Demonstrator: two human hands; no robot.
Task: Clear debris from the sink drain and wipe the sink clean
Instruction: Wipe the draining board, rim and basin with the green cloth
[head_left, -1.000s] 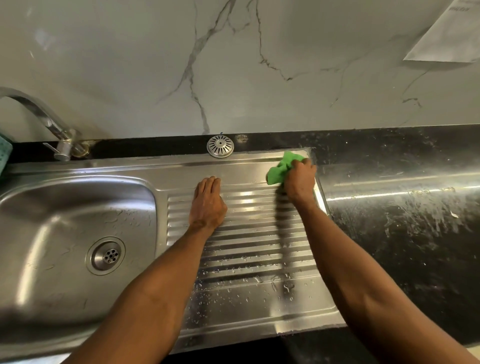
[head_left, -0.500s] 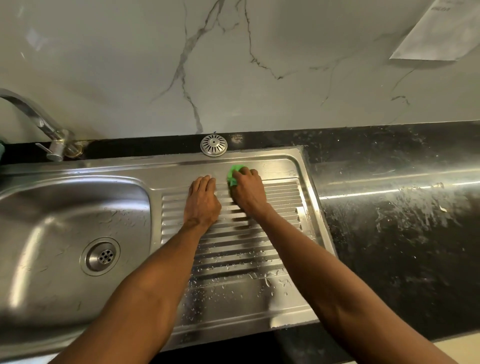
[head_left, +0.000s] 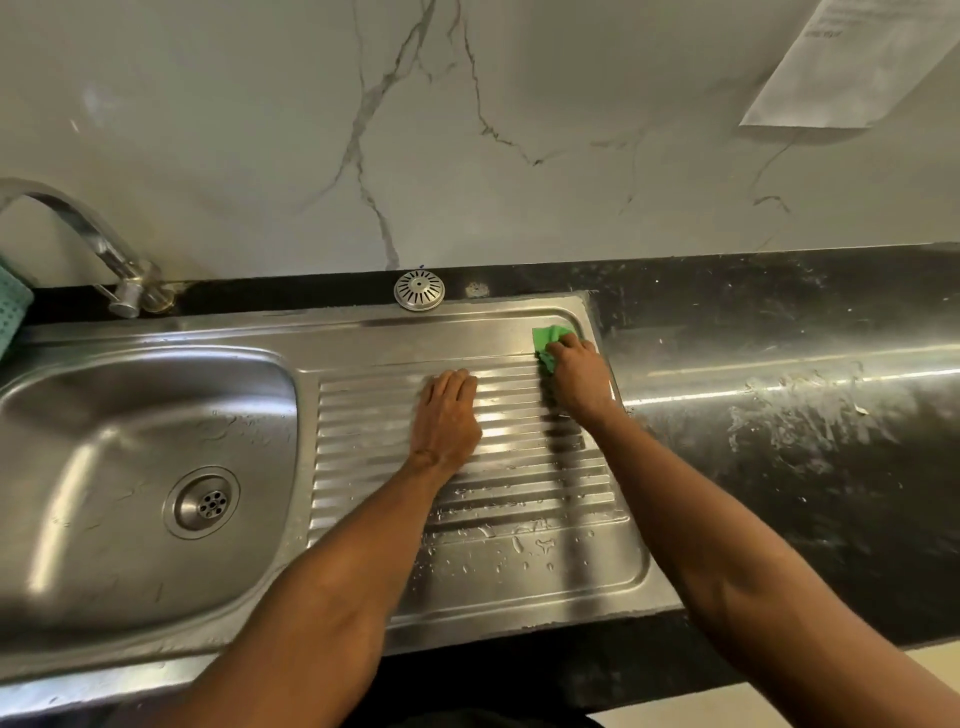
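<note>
2 hands on drainboard (head_left: 519, 582); right hand (head_left: 582, 382) presses green cloth (head_left: 546, 340).

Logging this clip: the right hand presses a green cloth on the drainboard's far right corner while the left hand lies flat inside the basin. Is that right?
Not quite. The head view shows the left hand flat on the ribbed drainboard, not in the basin. The rest holds: the right hand presses the green cloth at the drainboard's far right corner.

I see the basin (head_left: 104, 415) at nine o'clock of the draining board (head_left: 467, 519), the strainer (head_left: 418, 291) at twelve, the cloth (head_left: 548, 340) at its two o'clock corner.
</note>
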